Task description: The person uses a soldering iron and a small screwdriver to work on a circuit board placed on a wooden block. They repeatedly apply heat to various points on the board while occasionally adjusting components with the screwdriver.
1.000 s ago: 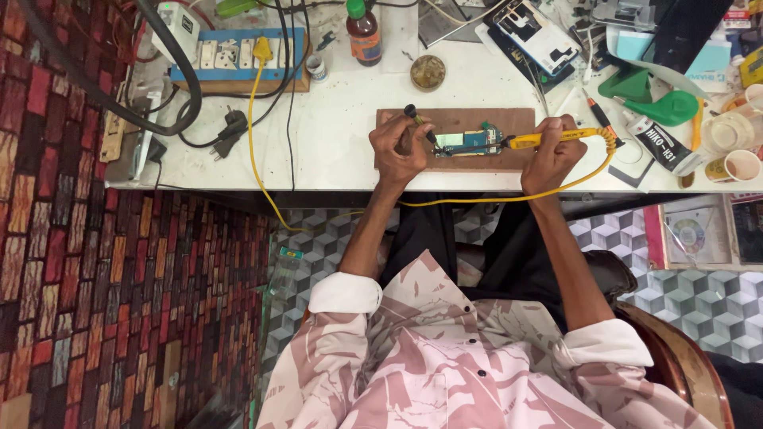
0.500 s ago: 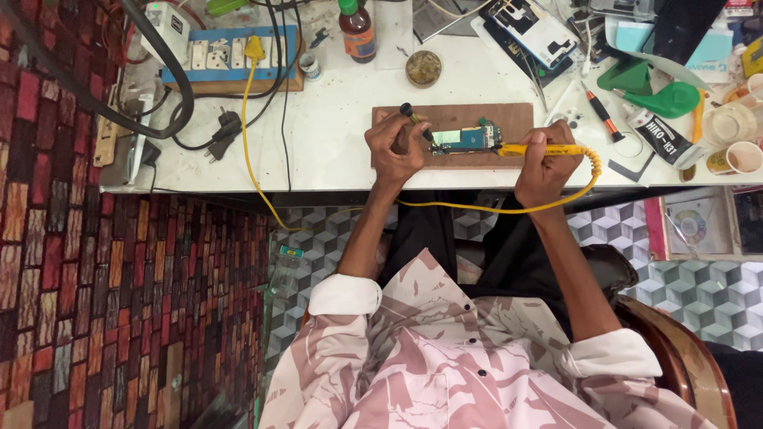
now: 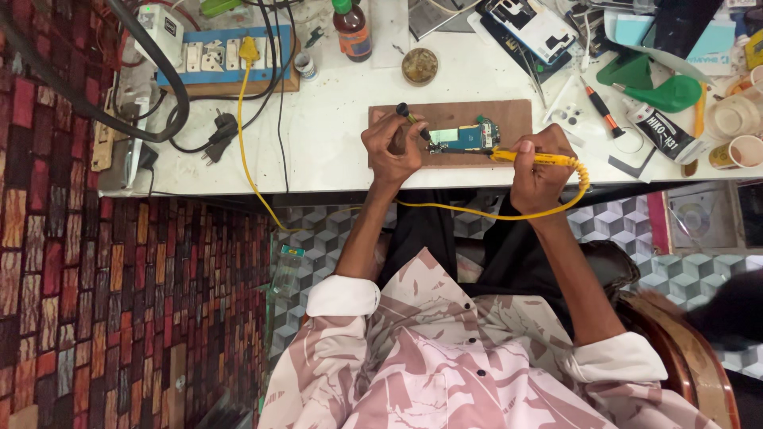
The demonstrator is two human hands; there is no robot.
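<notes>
A small green circuit board [image 3: 464,138] lies on a brown wooden board [image 3: 509,119] at the front of a white worktable [image 3: 334,135]. My left hand [image 3: 393,147] grips a thin black-tipped tool [image 3: 412,119] whose point rests at the board's left end. My right hand [image 3: 539,163] holds a yellow soldering iron [image 3: 531,157], its tip at the circuit board's right lower edge. The iron's yellow cable [image 3: 246,143] loops under my wrists and runs up to a blue socket strip [image 3: 226,56].
A brown bottle [image 3: 352,30] and a round tin [image 3: 419,65] stand behind the wooden board. Phone parts [image 3: 531,25], a screwdriver [image 3: 602,111], green plastic pieces [image 3: 664,91] and paper cups [image 3: 735,151] crowd the right. Black cables and a plug [image 3: 218,131] lie left. Patterned carpet [image 3: 119,318] below.
The view has shifted slightly. Both hands stay at the circuit board, the right hand sitting a little lower with the iron's tip still at the board's edge.
</notes>
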